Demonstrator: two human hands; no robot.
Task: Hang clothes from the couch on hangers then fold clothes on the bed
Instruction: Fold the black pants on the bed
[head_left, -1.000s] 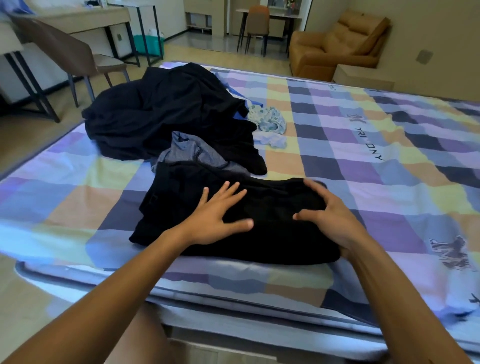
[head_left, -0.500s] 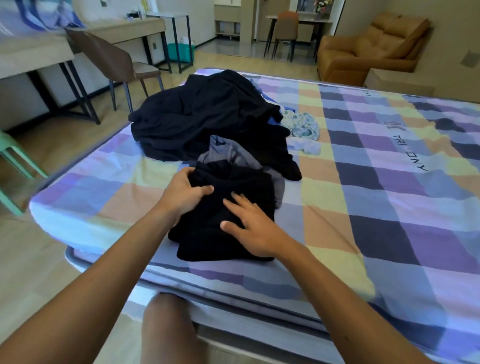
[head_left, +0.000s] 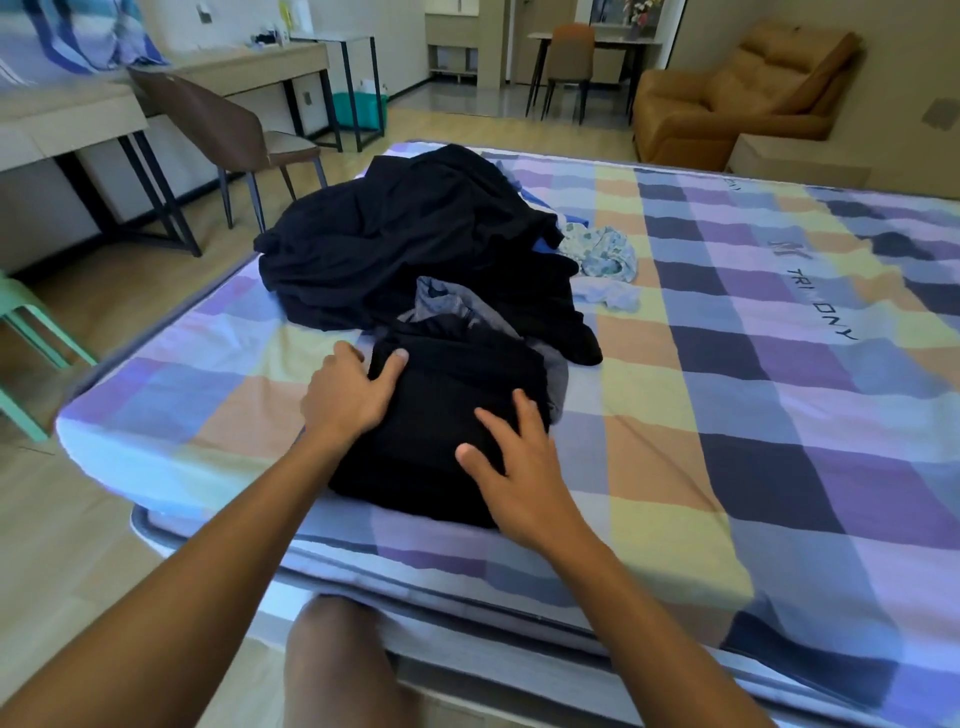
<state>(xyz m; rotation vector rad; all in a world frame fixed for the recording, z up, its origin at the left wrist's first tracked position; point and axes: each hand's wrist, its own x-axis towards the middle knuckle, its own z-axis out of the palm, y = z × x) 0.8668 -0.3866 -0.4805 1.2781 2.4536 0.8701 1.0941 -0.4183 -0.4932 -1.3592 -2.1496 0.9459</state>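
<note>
Two hands on the folded black garment (head_left: 457, 415) now, and it has shrunk fast: a second ago it lay wide across the near edge of the bed (head_left: 727, 415), then came the fold in half, and it is now a compact bundle at the near left. Right hand (head_left: 519, 467) lies flat on top, fingers spread, pressing the near right corner. Left hand (head_left: 353, 395) has its thumb over the far left corner, fingers bent down along the edge; whether they grip the cloth or just brace it, I cannot tell. That looks like one fold just about finished, being squared and smoothed. Plenty remains: the dark pile (head_left: 415, 234) sits just beyond, a grey garment (head_left: 447, 306) pokes out between, and small pale pieces (head_left: 602, 254) lie to the right.
</note>
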